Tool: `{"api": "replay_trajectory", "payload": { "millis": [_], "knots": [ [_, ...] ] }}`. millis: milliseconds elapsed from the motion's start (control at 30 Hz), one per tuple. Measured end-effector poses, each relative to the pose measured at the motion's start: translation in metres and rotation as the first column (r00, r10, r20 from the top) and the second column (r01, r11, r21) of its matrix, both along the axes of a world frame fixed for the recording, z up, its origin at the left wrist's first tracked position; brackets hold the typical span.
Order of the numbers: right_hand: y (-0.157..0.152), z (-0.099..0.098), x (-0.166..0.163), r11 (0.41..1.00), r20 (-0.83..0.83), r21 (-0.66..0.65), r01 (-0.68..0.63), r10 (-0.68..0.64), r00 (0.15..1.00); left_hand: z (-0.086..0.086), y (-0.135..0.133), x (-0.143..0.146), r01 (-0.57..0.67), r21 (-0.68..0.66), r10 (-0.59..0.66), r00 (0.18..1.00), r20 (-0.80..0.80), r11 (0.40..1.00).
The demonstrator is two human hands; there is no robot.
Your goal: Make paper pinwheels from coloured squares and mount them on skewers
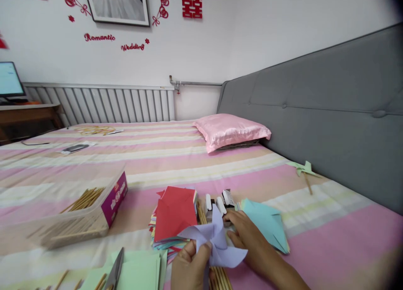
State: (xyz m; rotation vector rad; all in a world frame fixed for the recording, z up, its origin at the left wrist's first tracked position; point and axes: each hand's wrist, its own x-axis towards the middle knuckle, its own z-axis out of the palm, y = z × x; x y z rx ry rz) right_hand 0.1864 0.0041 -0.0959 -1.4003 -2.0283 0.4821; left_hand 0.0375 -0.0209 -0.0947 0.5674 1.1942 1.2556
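My left hand [192, 264] pinches a lavender paper pinwheel [217, 241] between thumb and fingers at its centre, blades folded inward. Behind it, my right hand [242, 231] touches the small boxes [220, 204] with its bent index finger. The thumb stands apart from that finger, and the pinwheel partly hides the fingertips' surroundings. Thin wooden sticks [222, 279] lie under the pinwheel. To the left of the boxes is a stack of square papers topped by a red sheet [175, 212]. Light blue paper squares [267, 225] lie beyond my right hand.
A clear plastic box [108, 210] with sticks stands at left. Scissors [116, 269] rest on green paper squares [141, 269] in front. A finished green pinwheel [304, 169] lies by the grey headboard [315, 88]. A pink pillow [231, 130] is farther back on the striped bed.
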Motion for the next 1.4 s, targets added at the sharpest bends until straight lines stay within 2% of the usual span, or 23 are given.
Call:
{"api": "replay_trajectory", "payload": {
  "millis": [167,467,567,967,1400],
  "knots": [
    [0.003,-0.003,-0.004,1.000,0.080,0.002,-0.006,0.006,0.997,0.007,-0.002,0.001,0.012,-0.004,-0.012,1.000,-0.009,1.000],
    [0.024,-0.035,0.002,0.997,0.161,0.058,0.056,-0.065,0.985,0.013,-0.003,0.001,0.015,0.069,-0.012,0.999,-0.038,0.997],
    [0.027,-0.039,0.005,0.996,0.149,0.074,0.053,-0.063,0.987,0.014,-0.004,0.001,0.012,0.081,-0.008,0.999,-0.048,0.997],
    [0.023,-0.030,0.008,0.987,0.077,0.143,0.069,-0.080,0.994,0.013,-0.003,0.002,-0.017,0.073,0.024,0.995,-0.097,0.997],
    [0.016,-0.013,0.005,0.992,0.023,0.113,0.056,-0.059,0.998,0.010,-0.002,0.001,-0.023,0.069,0.030,0.994,-0.103,0.997]
  ]
}}
